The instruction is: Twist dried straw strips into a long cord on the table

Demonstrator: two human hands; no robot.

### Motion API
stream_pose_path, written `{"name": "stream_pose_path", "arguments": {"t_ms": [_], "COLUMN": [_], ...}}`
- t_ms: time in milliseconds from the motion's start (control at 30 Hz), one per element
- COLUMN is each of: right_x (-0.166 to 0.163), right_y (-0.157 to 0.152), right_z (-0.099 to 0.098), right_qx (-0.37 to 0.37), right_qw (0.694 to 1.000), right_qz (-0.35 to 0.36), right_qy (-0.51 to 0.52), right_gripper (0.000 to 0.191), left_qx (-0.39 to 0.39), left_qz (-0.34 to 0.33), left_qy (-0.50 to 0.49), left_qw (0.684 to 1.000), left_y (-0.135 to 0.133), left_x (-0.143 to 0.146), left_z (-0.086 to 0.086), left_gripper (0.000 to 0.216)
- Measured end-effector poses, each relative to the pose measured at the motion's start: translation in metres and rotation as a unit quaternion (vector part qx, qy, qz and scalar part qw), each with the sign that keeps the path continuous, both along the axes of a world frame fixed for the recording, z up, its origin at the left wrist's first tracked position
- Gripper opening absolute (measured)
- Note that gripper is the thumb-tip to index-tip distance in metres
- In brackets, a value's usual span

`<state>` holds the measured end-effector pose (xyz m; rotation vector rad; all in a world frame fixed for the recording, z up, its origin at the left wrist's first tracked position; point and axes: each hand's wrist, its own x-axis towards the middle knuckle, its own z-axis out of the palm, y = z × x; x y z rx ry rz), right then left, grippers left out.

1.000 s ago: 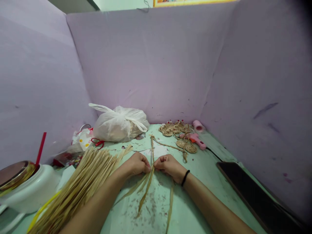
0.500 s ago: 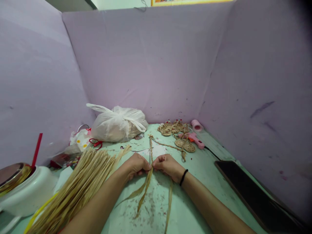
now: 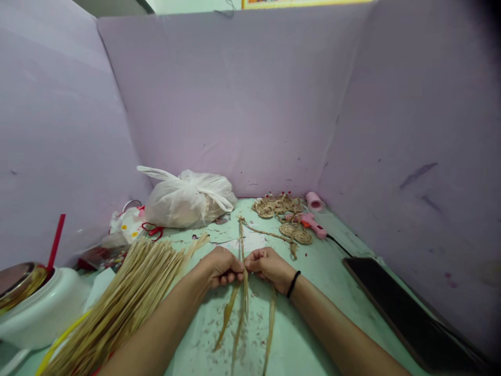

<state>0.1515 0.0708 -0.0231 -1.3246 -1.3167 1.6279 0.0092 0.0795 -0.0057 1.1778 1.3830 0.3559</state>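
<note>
My left hand (image 3: 219, 266) and my right hand (image 3: 269, 265) meet at the middle of the green table, both pinched shut on dried straw strands (image 3: 239, 308). Beyond the hands the strands are plaited into a thin braid (image 3: 241, 235) that runs away towards the back wall. The loose ends trail towards me on the table. A black band circles my right wrist (image 3: 292, 284).
A big bundle of straw strips (image 3: 125, 297) lies at the left. A white plastic bag (image 3: 188, 198) sits at the back, with woven straw coils (image 3: 279, 209), a pink glue gun (image 3: 313, 224) and a pink roll (image 3: 313, 199). A dark phone (image 3: 395, 308) lies at right, a white pot (image 3: 43, 305) at far left. Purple boards wall three sides.
The loose strands below my hands have swung from slanting left to hanging straighter towards me. Both hands stay pinched at the same spot.
</note>
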Motion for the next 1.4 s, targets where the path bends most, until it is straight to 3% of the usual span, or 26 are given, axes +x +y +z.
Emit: {"name": "stream_pose_path", "arguments": {"t_ms": [233,500,700,833,1000,1400], "right_x": [0.003,0.007,0.006,0.006,0.008,0.008], "right_y": [0.003,0.004,0.004,0.004,0.002,0.003], "right_z": [-0.002,-0.001,-0.001,-0.003,-0.001,-0.003], "right_qx": [-0.014,-0.031,-0.041,-0.022,-0.024,-0.017], "right_qw": [1.000,0.999,0.999,0.998,0.997,0.997], "right_qz": [0.009,0.019,0.022,0.049,0.059,0.058], "right_qy": [0.018,0.028,0.027,0.036,0.035,0.036], "right_gripper": [0.005,0.002,0.003,0.007,0.012,0.011], "left_qx": [0.105,0.021,0.044,0.033,0.026,0.086], "left_qz": [0.050,0.023,0.042,0.019,-0.007,0.075], "left_qy": [0.063,-0.095,-0.046,-0.106,-0.152,-0.053], "left_qw": [0.991,0.995,0.997,0.994,0.988,0.992], "left_y": [-0.005,-0.009,-0.011,-0.010,-0.008,-0.015], "left_x": [0.003,0.005,0.006,-0.002,-0.010,0.008], "left_z": [-0.003,-0.005,-0.004,-0.001,-0.003,0.000], "left_gripper": [0.020,0.018,0.021,0.013,0.018,0.008]}}
